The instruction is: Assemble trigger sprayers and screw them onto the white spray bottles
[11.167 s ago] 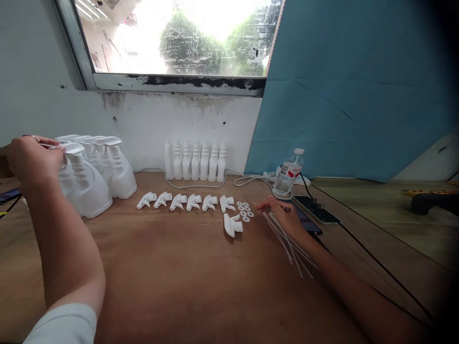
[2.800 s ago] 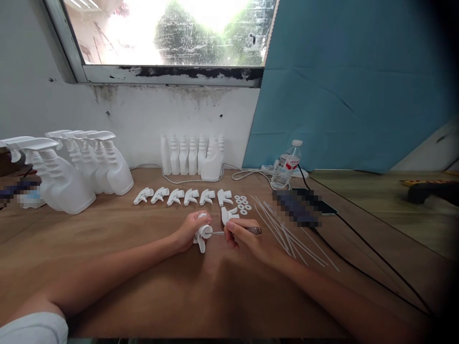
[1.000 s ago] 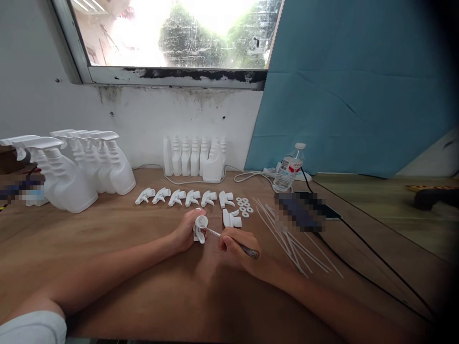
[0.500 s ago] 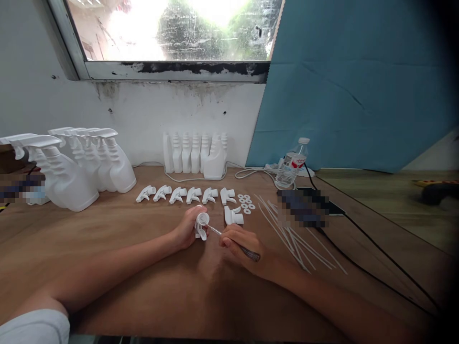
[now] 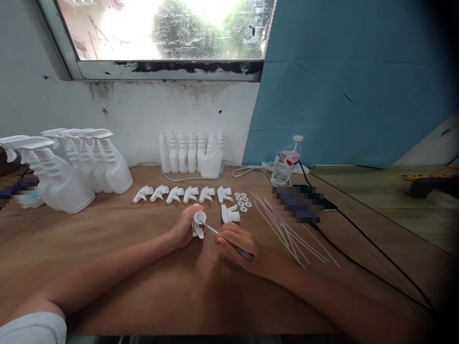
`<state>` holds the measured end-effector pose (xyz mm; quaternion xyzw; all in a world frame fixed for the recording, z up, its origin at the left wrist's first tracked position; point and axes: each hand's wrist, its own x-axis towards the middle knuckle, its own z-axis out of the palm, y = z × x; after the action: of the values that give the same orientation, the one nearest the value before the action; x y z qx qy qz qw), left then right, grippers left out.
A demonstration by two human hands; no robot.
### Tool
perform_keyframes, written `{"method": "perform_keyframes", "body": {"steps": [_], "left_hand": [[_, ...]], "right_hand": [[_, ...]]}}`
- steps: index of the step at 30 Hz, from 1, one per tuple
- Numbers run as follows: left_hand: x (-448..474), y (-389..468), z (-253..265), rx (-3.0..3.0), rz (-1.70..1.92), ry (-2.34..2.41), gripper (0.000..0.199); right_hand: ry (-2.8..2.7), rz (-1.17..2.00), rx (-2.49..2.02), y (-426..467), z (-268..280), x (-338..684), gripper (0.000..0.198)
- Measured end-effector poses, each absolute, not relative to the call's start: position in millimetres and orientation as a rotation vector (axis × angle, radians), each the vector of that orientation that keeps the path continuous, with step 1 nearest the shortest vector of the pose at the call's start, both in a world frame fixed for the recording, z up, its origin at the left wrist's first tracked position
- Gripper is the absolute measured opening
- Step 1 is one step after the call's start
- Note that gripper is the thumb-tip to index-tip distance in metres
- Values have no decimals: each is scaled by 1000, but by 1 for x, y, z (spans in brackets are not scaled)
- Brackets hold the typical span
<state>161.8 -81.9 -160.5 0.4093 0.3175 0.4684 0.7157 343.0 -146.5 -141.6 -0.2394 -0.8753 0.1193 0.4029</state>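
My left hand [image 5: 184,228] is closed around a white trigger spray head [image 5: 198,230], its round collar opening turned towards me. My right hand [image 5: 238,243] grips a screwdriver [image 5: 245,254] with a dark, see-through handle. The thin metal shaft points left, and its tip is at the collar opening; how deep it reaches I cannot tell. Just beyond my right hand lies another spray head [image 5: 230,215]. Several more spray heads [image 5: 191,194] lie in a row behind my hands. To their right is a cluster of small white rings [image 5: 243,209].
Thin white tubes [image 5: 283,234] lie spread at the right, near a water bottle [image 5: 287,162] and black cables [image 5: 373,258]. White bottles [image 5: 174,153] stand against the wall. Larger bottles with spray heads fitted [image 5: 68,184] stand at the left.
The whole view has shifted slightly, so everything sits a little further left. Both hands keep their hold, and the screwdriver tip stays at the collar opening.
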Motion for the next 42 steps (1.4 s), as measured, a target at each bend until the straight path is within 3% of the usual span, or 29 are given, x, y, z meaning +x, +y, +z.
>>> {"method": "perform_keyframes", "body": {"steps": [15, 27, 42], "left_hand": [[162, -82, -160, 918, 1045, 712, 33], [164, -89, -156, 1029, 1004, 763, 31], [164, -91, -159, 1122, 996, 772, 26]], "right_hand": [[-2327, 69, -531, -143, -140, 341, 17], [-1961, 742, -941, -155, -119, 347, 39], [-1549, 1238, -895, -151, -120, 342, 40]]}}
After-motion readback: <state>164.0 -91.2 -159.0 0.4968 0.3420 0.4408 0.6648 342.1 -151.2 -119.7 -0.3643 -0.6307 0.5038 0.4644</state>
